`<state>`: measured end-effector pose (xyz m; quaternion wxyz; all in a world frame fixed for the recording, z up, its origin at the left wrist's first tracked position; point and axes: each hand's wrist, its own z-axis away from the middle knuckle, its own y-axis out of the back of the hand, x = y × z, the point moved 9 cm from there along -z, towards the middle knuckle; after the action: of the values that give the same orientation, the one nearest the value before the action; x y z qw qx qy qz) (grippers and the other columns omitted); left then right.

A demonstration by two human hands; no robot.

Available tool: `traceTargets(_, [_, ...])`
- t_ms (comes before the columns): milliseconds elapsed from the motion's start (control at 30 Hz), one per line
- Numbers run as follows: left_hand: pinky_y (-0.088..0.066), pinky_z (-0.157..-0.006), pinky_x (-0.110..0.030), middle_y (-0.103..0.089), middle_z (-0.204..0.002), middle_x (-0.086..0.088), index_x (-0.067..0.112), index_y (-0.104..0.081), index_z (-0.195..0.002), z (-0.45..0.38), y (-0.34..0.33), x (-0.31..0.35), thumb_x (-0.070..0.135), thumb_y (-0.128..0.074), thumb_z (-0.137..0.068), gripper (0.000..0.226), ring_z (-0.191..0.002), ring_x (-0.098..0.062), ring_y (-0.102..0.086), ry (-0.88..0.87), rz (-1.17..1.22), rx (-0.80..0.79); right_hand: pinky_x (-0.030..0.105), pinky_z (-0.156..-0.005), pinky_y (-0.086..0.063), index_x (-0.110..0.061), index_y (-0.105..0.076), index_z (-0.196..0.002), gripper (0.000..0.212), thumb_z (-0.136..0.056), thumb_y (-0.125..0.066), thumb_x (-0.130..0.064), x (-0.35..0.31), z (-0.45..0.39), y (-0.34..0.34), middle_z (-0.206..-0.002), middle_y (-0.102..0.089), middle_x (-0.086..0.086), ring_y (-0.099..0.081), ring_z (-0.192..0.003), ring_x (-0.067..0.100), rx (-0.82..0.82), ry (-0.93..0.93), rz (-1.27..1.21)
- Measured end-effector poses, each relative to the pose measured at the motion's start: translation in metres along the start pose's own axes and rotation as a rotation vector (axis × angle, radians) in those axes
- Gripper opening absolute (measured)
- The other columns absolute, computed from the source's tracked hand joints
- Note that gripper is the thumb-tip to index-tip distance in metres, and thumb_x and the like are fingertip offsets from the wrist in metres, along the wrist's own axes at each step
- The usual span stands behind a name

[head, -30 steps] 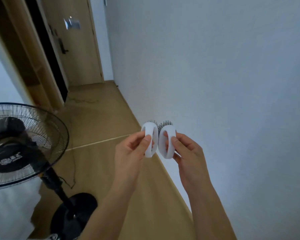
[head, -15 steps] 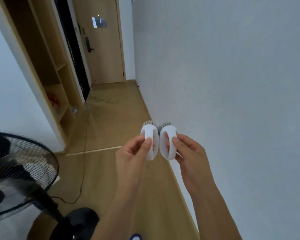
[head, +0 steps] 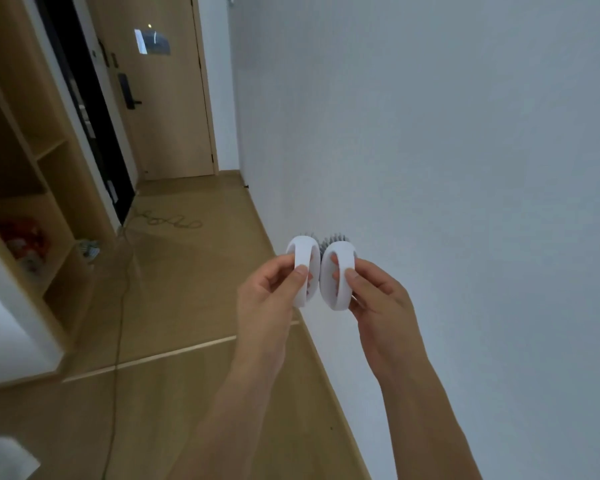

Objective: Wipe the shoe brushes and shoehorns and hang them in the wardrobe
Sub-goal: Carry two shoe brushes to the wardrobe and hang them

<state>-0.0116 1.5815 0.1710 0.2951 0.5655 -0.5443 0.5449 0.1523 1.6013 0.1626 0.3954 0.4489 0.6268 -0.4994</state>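
White-handled, grey-bristled shoe brushes (head: 321, 271); pale wooden floor (head: 187, 306); white wall (head: 430, 168)

Narrow hallway, wood-look floor (head: 194, 278).
White wall (head: 447, 150) right, open wooden shelving (head: 32, 168) left, closed door (head: 163, 98) at far end; cable (head: 120, 306) trails along floor.

The left hand (head: 269, 292) pinches a white round plastic shoe brush (head: 303, 268). The right hand (head: 378, 299) pinches another white round brush (head: 338, 275) just beside it, above the wooden floor (head: 187, 271).

open floor (head: 194, 271) left, wall (head: 430, 168) right
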Motion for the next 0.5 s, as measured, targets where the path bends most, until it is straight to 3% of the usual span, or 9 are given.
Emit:
traceTargets(133, [-0.054,-0.088,-0.044,-0.075,-0.098,-0.006,0.016,-0.076,-0.104,-0.068,0.017,-0.013,0.007,-0.064,-0.092,0.019,-0.091,-0.022,-0.067,-0.008,-0.022,0.046,0.03,-0.086,-0.052,-0.02,-0.075,-0.111,0.024,-0.098,-0.057,-0.014,0.028,-0.074,-0.024,-0.112,-0.074,0.004,-0.069,-0.104,0.018,-0.045,-0.023,-0.002])
traceTargets(500, [-0.055,-0.071,-0.014,-0.075,-0.099,0.011,0.028,-0.072,-0.112,-0.267,0.073,-0.022,0.014,-0.07,-0.09,0.027,-0.091,-0.006,-0.071,-0.17,-0.266,0.226,0.045,-0.096,-0.052,-0.02,-0.075,-0.113,0.023,-0.096,-0.06,-0.015,0.087,-0.295,-0.12,-0.111,-0.074,0.004,-0.068,-0.109,0.026,-0.254,-0.061,-0.045])
